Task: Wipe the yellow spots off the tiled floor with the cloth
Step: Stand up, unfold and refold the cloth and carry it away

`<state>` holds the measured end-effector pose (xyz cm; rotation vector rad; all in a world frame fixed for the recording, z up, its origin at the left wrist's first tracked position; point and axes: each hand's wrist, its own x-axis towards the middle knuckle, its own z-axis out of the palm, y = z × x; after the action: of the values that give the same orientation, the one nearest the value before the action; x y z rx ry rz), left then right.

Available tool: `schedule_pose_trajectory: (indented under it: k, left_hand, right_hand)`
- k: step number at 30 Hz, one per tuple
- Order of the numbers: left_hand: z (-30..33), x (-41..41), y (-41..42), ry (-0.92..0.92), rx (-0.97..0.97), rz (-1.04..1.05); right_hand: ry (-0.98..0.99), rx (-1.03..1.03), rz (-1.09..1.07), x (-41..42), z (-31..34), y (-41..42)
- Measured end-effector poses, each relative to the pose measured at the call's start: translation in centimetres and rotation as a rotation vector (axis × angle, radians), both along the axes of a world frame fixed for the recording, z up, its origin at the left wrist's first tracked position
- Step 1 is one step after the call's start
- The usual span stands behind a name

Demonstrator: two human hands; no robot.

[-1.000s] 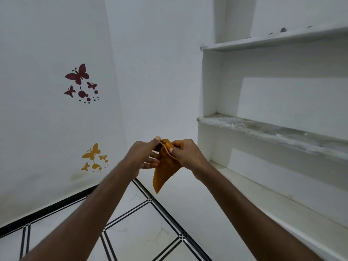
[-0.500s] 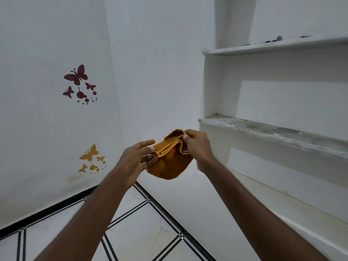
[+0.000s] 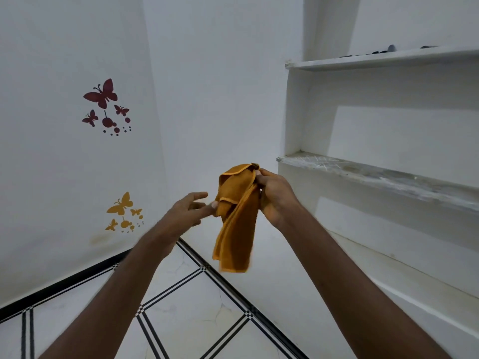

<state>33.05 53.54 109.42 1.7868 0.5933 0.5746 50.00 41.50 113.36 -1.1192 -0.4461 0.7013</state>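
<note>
We are in the preparing step: our right hand [image 3: 276, 196] pinches the orange cloth [image 3: 237, 218] at its top, while it hangs in the air. Our left hand [image 3: 185, 212], at nine o'clock of it, is open, fingertips touching. Next we must lower it to the tiled floor [image 3: 186, 307] (no yellow spots visible there).

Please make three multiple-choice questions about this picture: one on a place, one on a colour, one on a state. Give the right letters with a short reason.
1. Where is the cloth?
A. on the floor
B. in the air, in the right hand
C. on a shelf

2. What colour are the upper butterfly stickers?
A. dark red
B. blue
C. green

3. How is the left hand?
A. closed into a fist
B. fingers spread, open
C. flat on the wall

Answers: 1 B, the right hand pinches its top and it hangs above the tiled floor. 2 A, they are maroon on the white wall. 3 B, its fingertips only reach the cloth's edge.
</note>
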Motion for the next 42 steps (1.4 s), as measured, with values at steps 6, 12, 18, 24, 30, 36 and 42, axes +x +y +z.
schedule_pose_trajectory:
  k: [6, 12, 18, 24, 30, 36, 42]
  left_hand:
    - [-0.1, 1.2, -1.7, -0.248, -0.281, -0.271]
    - [2.5, 2.8, -2.8, -0.123, -0.285, 0.045]
    - [3.5, 4.2, -2.2, -0.099, -0.295, 0.215]
    - [3.5, 4.2, -1.3, -0.117, -0.346, 0.145]
    - [1.1, 4.7, -1.1, -0.131, -0.102, 0.552]
    - [1.3, 6.6, -3.7, -0.074, 0.101, 0.178]
    - [1.8, 8.6, -4.4, -0.078, 0.208, 0.228]
  right_hand:
    - [0.105, -0.026, 0.056, 0.0, 0.3, 0.4]
    - [-0.099, -0.372, 0.193, 1.1, -2.8, -0.7]
    - [-0.059, -0.358, 0.341, 1.7, -4.7, -1.4]
    - [0.045, -0.269, 0.294, 2.3, -4.1, -1.9]
    - [0.039, -0.174, 0.055, 2.6, -3.3, -1.2]
    - [-0.176, -0.308, -0.047, 2.1, -2.5, -1.0]
    - [-0.355, -0.339, -0.071, 3.2, -2.3, -1.4]
